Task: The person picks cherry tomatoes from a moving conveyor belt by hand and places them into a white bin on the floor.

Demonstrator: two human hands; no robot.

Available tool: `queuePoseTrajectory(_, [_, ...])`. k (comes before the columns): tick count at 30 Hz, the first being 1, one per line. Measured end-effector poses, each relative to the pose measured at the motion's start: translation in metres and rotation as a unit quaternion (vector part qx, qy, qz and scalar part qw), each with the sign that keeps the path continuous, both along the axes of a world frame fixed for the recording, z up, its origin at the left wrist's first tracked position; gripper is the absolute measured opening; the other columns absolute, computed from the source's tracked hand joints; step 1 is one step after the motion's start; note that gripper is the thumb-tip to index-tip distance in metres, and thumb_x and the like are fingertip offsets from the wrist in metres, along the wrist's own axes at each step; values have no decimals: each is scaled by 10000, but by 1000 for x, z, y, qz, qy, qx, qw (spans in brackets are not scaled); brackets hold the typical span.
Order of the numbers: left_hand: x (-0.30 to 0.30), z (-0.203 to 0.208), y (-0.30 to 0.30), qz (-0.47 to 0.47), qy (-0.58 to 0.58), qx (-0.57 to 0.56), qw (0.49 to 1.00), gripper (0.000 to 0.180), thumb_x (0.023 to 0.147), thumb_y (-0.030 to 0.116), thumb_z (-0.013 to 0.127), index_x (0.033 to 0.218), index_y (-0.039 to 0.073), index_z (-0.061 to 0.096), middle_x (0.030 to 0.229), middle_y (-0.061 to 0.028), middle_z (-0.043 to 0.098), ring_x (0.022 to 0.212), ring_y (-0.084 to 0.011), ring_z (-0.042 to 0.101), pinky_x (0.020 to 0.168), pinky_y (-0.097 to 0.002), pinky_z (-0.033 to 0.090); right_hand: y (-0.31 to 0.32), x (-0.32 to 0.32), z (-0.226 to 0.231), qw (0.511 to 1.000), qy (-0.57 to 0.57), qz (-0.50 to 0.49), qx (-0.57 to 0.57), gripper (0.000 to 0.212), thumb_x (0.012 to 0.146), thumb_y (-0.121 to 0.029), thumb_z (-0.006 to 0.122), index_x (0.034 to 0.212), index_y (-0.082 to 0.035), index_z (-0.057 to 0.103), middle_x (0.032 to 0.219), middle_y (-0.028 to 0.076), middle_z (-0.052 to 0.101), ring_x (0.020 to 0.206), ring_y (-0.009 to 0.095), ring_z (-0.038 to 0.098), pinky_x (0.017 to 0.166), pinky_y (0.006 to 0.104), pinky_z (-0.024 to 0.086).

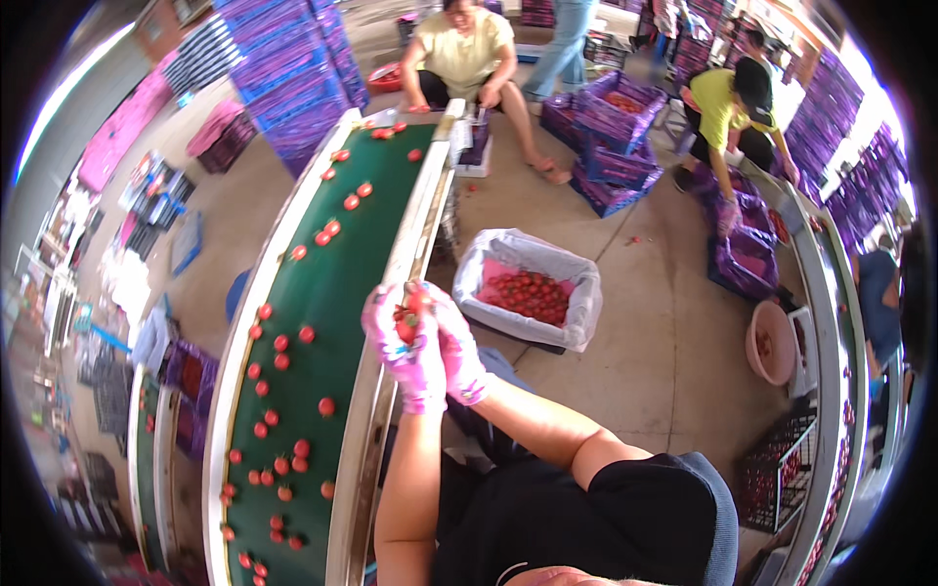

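My left hand (406,354) and my right hand (457,344), both in pink patterned gloves, are cupped together beside the near rail of a conveyor. Between them they hold several small red tomatoes (405,320), partly hidden by the fingers. To their left runs the green conveyor belt (337,366), where loose red tomatoes (281,343) lie scattered. Just right of my hands, on the floor, stands a crate lined with white plastic (582,317). A heap of red tomatoes (528,296) lies inside it, over a pink sheet.
The metal conveyor rail (373,376) borders my left side. A person in a yellow shirt (463,49) sits at the belt's far end. Purple-wrapped crates (616,146) are stacked beyond. Another person (725,105) bends over crates at right, near a pink basin (772,342) and second conveyor (838,391).
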State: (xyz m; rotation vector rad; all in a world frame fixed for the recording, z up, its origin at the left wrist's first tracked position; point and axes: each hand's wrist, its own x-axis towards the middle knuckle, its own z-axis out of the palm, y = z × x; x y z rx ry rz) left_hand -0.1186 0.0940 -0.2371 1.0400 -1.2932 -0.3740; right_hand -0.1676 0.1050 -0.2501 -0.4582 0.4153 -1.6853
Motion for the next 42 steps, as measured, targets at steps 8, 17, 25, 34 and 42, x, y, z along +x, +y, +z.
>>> queuePoseTrajectory(8, [-133,-79,7,-210,-357,28,910,677,650,277,789,1271,137,559,1414,-221,410,1304,-399,397,1073,-554,322,-26,-159,-168,982,-157,-85,55,306,933,-377,537,1062,-110,614,1054,82,658,964,264,620,836,363,487])
queuePoseTrajectory(17, [-72,-55,29,-331,-255,62,907,664,741,124,775,1343,89,499,1440,-215,408,1343,-425,382,1081,-501,360,-74,-220,-320,958,-237,-32,157,466,881,-547,534,1161,-178,585,1205,84,620,1093,388,583,934,620,437])
queuePoseTrajectory(25, [147,4,151,-168,-275,93,942,474,762,111,731,1210,33,597,1296,-198,550,1208,-390,539,983,-463,453,-83,-259,-318,929,271,-14,253,169,895,-160,535,991,-50,622,870,99,647,779,231,616,634,387,512])
queuePoseTrajectory(34, [366,43,322,379,-467,440,667,529,808,282,689,1286,104,550,1417,-168,449,1332,-390,394,1092,-483,327,-56,8,-14,867,399,-3,-297,415,990,-229,439,1313,25,498,1321,179,555,1208,312,563,1025,432,474])
queuePoseTrajectory(42, [433,8,382,326,-217,528,754,618,876,363,659,1411,127,457,1465,-177,404,1327,-355,426,1081,-390,381,87,234,39,670,498,251,-490,235,832,-16,670,1064,-36,644,1079,122,660,1011,270,639,899,357,503])
